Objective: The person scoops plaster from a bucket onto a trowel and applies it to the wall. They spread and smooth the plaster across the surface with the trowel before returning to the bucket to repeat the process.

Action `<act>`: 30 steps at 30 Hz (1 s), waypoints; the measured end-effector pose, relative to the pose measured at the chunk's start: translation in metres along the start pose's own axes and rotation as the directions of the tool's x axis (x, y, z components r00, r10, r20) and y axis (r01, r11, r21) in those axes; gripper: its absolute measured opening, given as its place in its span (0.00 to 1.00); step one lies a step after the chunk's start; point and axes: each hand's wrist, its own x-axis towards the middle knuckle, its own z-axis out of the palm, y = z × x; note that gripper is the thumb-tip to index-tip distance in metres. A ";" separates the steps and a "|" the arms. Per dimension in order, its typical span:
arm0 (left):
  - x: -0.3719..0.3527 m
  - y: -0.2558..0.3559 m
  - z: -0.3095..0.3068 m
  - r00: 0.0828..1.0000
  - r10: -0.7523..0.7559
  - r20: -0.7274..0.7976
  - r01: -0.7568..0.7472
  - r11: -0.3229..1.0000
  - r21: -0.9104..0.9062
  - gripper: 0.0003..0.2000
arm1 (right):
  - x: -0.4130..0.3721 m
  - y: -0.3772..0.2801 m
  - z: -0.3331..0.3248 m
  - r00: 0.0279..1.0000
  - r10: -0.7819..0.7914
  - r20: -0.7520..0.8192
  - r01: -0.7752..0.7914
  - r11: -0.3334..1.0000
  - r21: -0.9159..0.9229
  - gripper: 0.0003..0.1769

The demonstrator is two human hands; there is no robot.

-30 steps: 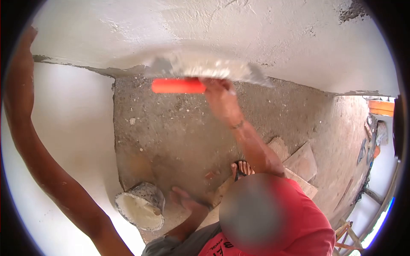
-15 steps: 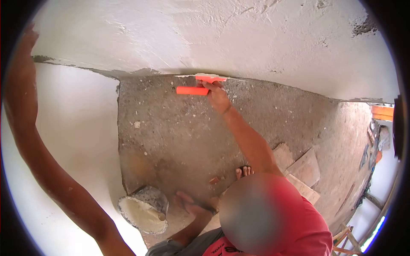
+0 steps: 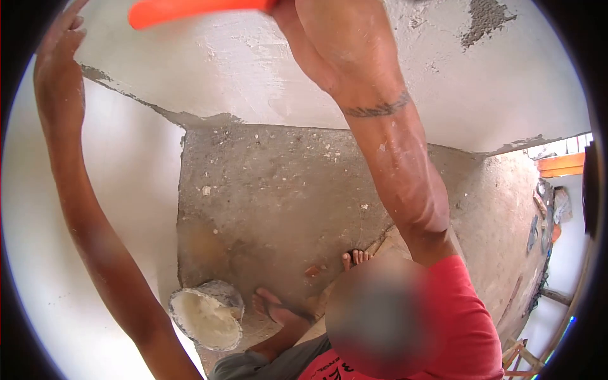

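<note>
My right hand [image 3: 316, 35] is raised at the top edge, closed on the orange handle of a plastering trowel [image 3: 196, 11]. The trowel's blade is out of frame. Behind this hand lies the wall [image 3: 253, 82], coated with pale plaster that shows ridges and smears. My left hand [image 3: 60, 54] is up at the top left, by the corner of the two walls, with its fingers stretched out along the plastered surface and nothing seen in them. Part of its fingertips passes beyond the frame.
A bucket [image 3: 235, 297] of pale wet plaster stands on the rough floor [image 3: 272, 183], close to the smooth white side wall [image 3: 126, 183]. My feet [image 3: 272, 304] are beside it. A bare grey patch [image 3: 486, 22] shows at upper right. Orange wood [image 3: 560, 166] lies far right.
My right hand has lifted the trowel from the wall's bottom edge up to the top of the view. My left hand has shifted a little and shows more fully.
</note>
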 end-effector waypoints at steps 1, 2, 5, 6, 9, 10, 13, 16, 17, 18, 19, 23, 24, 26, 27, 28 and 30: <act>0.000 0.002 -0.002 0.999 -0.023 -0.049 0.024 1.000 0.016 0.27 | -0.007 -0.006 0.001 0.994 -0.106 0.022 0.108 0.976 -0.191 0.16; 0.000 0.003 0.001 0.999 0.033 0.009 -0.034 0.998 0.043 0.27 | -0.013 -0.013 0.002 0.977 -0.210 0.043 0.211 0.908 -0.362 0.17; 0.003 -0.002 0.016 0.972 0.173 0.157 -0.194 0.972 0.134 0.27 | -0.061 0.067 -0.040 0.951 -0.307 0.034 0.277 0.798 -0.536 0.16; -0.001 -0.003 0.021 0.970 0.182 0.161 -0.209 0.962 0.174 0.28 | -0.081 0.114 -0.056 0.970 -0.243 0.018 0.213 0.807 -0.551 0.16; -0.011 -0.008 0.037 0.984 0.153 0.094 -0.173 0.944 0.280 0.29 | -0.155 0.259 -0.085 0.999 -0.029 0.027 0.040 0.740 -0.671 0.15; -0.012 -0.010 0.039 0.986 0.143 0.080 -0.161 0.940 0.300 0.30 | -0.172 0.297 -0.084 0.999 0.010 0.037 0.020 0.701 -0.713 0.15; -0.013 -0.014 0.039 0.995 0.097 0.030 -0.101 0.931 0.350 0.31 | -0.169 0.334 -0.056 0.908 0.408 -0.098 -0.420 0.880 -0.221 0.14; -0.016 -0.010 0.038 0.998 0.032 0.047 -0.048 0.915 0.400 0.33 | -0.154 0.369 -0.041 0.891 0.429 -0.152 -0.455 0.839 -0.299 0.12; -0.019 -0.010 0.040 0.999 0.016 0.042 -0.032 0.911 0.410 0.33 | -0.156 0.389 -0.039 0.942 0.300 -0.149 -0.332 0.774 -0.539 0.12; -0.021 -0.012 0.041 0.999 -0.001 0.038 -0.015 0.908 0.420 0.32 | -0.152 0.403 -0.039 0.938 0.314 -0.146 -0.343 0.900 -0.269 0.11; -0.020 -0.016 0.042 0.995 0.069 0.076 -0.095 0.899 0.428 0.32 | -0.145 0.413 -0.039 0.935 0.326 -0.142 -0.327 0.945 0.023 0.10; -0.017 -0.005 0.037 0.926 0.229 0.302 -0.294 0.936 0.192 0.35 | -0.115 0.377 -0.042 0.860 0.496 -0.121 -0.258 0.627 0.735 0.09; -0.017 0.001 0.036 0.920 0.210 0.331 -0.275 0.947 0.165 0.36 | -0.105 0.343 -0.041 0.867 0.479 -0.141 -0.234 0.639 0.732 0.10; -0.015 0.011 0.034 0.934 0.128 0.333 -0.209 0.953 0.220 0.37 | -0.080 0.279 -0.043 0.870 0.472 -0.144 -0.268 0.697 0.665 0.12; -0.013 0.012 0.034 0.946 0.117 0.303 -0.193 0.952 0.236 0.37 | -0.067 0.243 -0.043 0.871 0.470 -0.145 -0.285 0.722 0.630 0.12; -0.011 0.012 0.033 0.956 0.106 0.272 -0.177 0.952 0.250 0.37 | -0.051 0.201 -0.044 0.914 0.389 -0.114 -0.237 0.742 0.627 0.13; -0.009 0.003 0.031 0.955 0.181 0.234 -0.222 0.961 0.162 0.37 | -0.028 0.121 -0.045 0.968 0.241 -0.071 -0.160 0.808 0.567 0.14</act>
